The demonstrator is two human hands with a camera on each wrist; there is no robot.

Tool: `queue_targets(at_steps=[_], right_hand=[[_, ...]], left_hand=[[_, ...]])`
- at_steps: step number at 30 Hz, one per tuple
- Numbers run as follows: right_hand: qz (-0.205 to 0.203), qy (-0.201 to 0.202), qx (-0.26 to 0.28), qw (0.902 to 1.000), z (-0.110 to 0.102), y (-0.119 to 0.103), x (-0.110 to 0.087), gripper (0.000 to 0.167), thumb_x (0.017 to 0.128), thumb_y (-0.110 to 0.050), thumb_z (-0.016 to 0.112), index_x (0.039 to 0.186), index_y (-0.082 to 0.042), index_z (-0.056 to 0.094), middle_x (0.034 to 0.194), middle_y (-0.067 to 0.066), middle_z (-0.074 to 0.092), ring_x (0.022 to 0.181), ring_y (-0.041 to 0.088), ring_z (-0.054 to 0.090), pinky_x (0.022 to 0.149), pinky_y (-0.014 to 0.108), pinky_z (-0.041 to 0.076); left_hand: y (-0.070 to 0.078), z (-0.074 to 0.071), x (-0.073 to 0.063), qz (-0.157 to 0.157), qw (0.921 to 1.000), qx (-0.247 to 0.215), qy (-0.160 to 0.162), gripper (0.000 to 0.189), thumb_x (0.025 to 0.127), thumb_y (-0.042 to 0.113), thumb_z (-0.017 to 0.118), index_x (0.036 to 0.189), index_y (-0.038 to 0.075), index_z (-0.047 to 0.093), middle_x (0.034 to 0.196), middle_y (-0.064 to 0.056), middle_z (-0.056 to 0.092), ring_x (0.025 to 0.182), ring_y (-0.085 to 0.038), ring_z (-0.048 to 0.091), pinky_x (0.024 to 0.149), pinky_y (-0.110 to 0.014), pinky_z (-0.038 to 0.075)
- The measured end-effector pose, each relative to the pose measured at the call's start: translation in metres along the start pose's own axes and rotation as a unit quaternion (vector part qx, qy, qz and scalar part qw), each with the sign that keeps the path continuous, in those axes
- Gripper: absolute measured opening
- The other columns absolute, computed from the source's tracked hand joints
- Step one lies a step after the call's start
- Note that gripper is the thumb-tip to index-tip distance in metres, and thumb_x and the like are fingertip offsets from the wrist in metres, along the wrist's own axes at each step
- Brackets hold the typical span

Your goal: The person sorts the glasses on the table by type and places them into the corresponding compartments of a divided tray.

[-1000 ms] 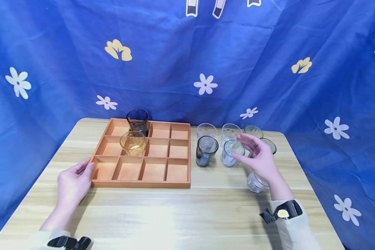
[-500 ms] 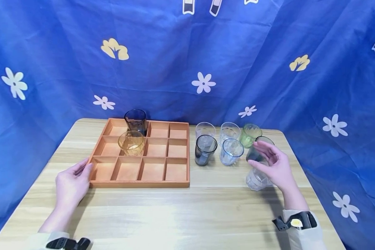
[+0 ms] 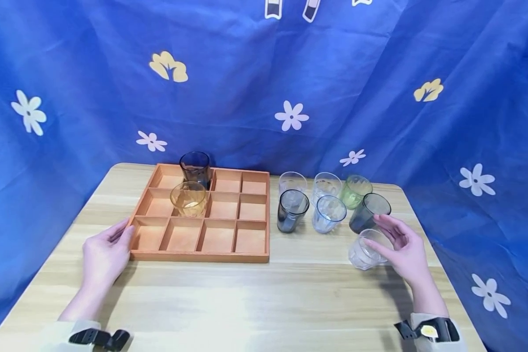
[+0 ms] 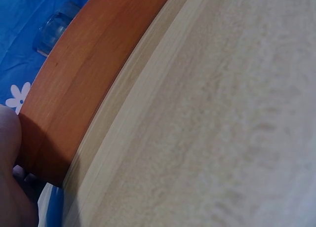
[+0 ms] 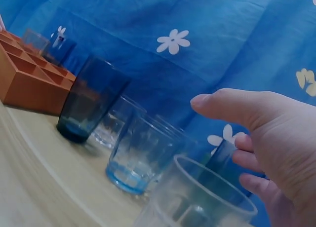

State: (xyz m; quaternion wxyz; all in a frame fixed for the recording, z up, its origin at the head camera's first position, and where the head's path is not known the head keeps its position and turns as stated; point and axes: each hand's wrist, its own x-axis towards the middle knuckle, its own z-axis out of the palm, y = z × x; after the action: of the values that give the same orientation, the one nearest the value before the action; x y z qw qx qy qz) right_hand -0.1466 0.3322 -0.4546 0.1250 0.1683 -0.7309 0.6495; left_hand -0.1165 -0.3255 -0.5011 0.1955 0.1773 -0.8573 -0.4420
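Note:
A wooden tray (image 3: 202,256) with several square compartments lies on the left of the table. My left hand (image 3: 107,252) grips its near left corner, thumb and fingers at the side wall. In the tray, a dark glass (image 3: 195,168) stands in the back row and an amber glass (image 3: 188,199) in the middle row. My right hand (image 3: 405,254) hovers at a short clear glass (image 3: 362,255), thumb and fingers spread about its rim; in the right wrist view the thumb is apart from the clear glass (image 5: 197,207). A smoky grey glass (image 3: 366,215) stands just behind it.
Right of the tray stand a dark grey glass (image 3: 292,212), a pale blue glass (image 3: 328,215), two clear glasses at the back, one of them a clear glass (image 3: 327,183), and a green glass (image 3: 356,190). A blue curtain (image 3: 246,98) hangs behind the table (image 3: 246,303).
My right hand has moved right and toward me, from the pale blue glass past the smoky grey one to the short clear glass. The left hand stays at the tray.

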Motion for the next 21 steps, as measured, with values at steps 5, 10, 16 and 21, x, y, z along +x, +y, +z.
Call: queue_targets(at_steps=[5,10,16,21], right_hand=[[-0.009,-0.001,0.038,0.9992,-0.003,0.005,-0.010,0.073,0.073,0.038,0.071,0.140,0.026,0.045,0.138,0.036,0.059,0.131,0.029,0.061,0.115,0.035,0.044],[-0.019,0.015,0.058,0.9980,-0.006,0.011,-0.015,0.075,0.069,0.042,0.068,0.138,0.028,0.044,0.138,0.042,0.054,0.132,0.034,0.059,0.116,0.037,0.043],[-0.021,0.013,0.070,0.9972,-0.007,0.024,-0.018,0.076,0.069,0.042,0.067,0.139,0.029,0.042,0.140,0.039,0.055,0.133,0.031,0.059,0.118,0.035,0.041],[0.011,0.027,0.049,0.9984,-0.007,0.033,-0.027,0.078,0.070,0.038,0.072,0.142,0.025,0.044,0.140,0.028,0.061,0.130,0.025,0.061,0.114,0.031,0.045]], left_hand=[[0.000,-0.001,-0.002,0.013,0.9998,-0.011,0.007,0.037,0.105,0.022,0.067,0.134,-0.001,0.071,0.126,-0.023,0.068,0.092,0.018,0.059,0.075,-0.002,0.049],[0.002,0.000,-0.002,0.013,0.9999,-0.010,0.004,0.038,0.106,0.022,0.067,0.134,-0.002,0.070,0.127,-0.023,0.068,0.095,0.015,0.060,0.076,-0.003,0.049],[-0.001,-0.004,-0.004,-0.008,0.9999,-0.013,0.006,0.037,0.105,0.021,0.067,0.135,-0.002,0.070,0.127,-0.023,0.067,0.094,0.016,0.060,0.076,-0.003,0.049],[0.000,-0.001,-0.001,0.010,0.9996,-0.024,0.013,0.036,0.104,0.018,0.069,0.132,-0.003,0.071,0.124,-0.024,0.068,0.090,0.019,0.059,0.075,-0.004,0.050]])
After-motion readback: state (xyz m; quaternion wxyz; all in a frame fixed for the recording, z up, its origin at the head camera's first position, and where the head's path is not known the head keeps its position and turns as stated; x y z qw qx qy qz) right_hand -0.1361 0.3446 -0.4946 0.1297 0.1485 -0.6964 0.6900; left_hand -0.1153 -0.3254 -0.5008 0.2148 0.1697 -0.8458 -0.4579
